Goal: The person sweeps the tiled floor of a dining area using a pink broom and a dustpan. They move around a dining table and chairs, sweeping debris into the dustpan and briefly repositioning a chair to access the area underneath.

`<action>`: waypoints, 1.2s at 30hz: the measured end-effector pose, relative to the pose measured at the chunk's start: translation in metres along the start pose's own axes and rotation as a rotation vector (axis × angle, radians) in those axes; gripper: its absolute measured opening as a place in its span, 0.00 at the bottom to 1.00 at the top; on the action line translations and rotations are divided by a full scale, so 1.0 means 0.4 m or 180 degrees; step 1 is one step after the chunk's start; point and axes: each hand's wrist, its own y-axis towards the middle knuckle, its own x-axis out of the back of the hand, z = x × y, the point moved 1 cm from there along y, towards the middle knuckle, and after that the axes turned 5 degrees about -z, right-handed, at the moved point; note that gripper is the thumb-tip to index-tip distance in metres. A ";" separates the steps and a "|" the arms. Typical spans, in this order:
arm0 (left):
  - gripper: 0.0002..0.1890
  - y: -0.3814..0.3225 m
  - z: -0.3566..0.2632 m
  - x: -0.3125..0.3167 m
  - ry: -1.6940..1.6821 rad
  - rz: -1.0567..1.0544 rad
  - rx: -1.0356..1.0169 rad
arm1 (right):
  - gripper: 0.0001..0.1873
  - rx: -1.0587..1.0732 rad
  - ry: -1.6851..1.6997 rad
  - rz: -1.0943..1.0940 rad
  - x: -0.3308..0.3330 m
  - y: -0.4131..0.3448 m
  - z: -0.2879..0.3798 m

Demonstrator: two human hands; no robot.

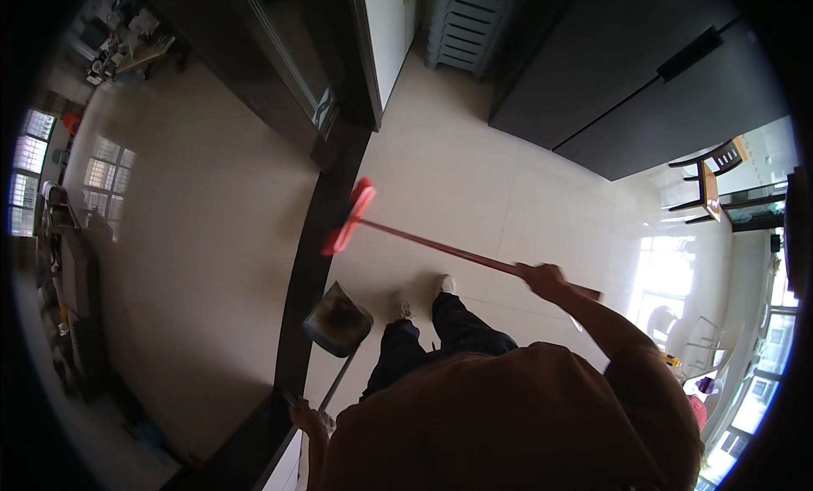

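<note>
A broom with a red head and a reddish handle reaches from the right towards the dark threshold strip. My right hand is closed round its handle, near the upper end. The broom head is blurred at the strip's edge; whether it touches the floor I cannot tell. At the lower left, my left hand grips the handle of a long-handled dustpan. Something brownish shows inside the dark pan, too unclear to name. The pan hangs or rests beside the strip, left of my shoes.
A dark threshold strip crosses the pale tiled floor on my left. A dark door frame stands beyond it. At the upper right are a dark cabinet and a wooden chair; an oil-filled radiator stands at the top.
</note>
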 end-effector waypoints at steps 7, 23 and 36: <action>0.18 -0.024 0.130 0.030 0.0772 -0.0115 -0.0142 | 0.16 0.0920 0.0136 -0.0556 0.025 0.409 0.351; 0.23 0.032 0.313 -0.041 0.0873 -0.0409 -0.0582 | 0.18 -0.0249 -0.0116 0.0169 -0.078 0.275 -0.125; 0.16 -0.060 -0.186 -0.140 0.0170 0.0351 -0.0187 | 0.07 -0.1319 0.0220 -0.0320 0.046 -0.308 -0.534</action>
